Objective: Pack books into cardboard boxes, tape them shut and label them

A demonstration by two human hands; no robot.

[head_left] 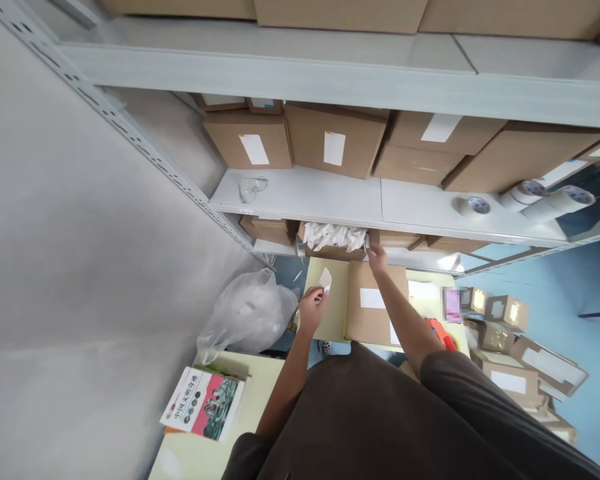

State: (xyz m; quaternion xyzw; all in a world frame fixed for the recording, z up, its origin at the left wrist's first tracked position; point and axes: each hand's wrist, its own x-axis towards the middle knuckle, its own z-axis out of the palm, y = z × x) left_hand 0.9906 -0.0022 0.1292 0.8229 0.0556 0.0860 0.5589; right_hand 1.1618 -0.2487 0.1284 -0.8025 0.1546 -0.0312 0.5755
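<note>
My left hand [313, 308] is closed on a small white packet [325, 277], held over the pale yellow table [325, 317]. My right hand [377, 257] reaches forward to the open carton of white packets [334, 238] on the low shelf, fingers pinched at its right edge; what they grip is too small to name. A brown cardboard box with a white label [373, 303] lies on the table under my right forearm.
Grey metal shelving [380, 200] holds labelled cardboard boxes and tape rolls [540, 200]. A clear plastic bag [250, 313] sits on the floor at left. A book [203, 403] lies on a near table. Several small boxes [510, 347] are heaped on the blue floor at right.
</note>
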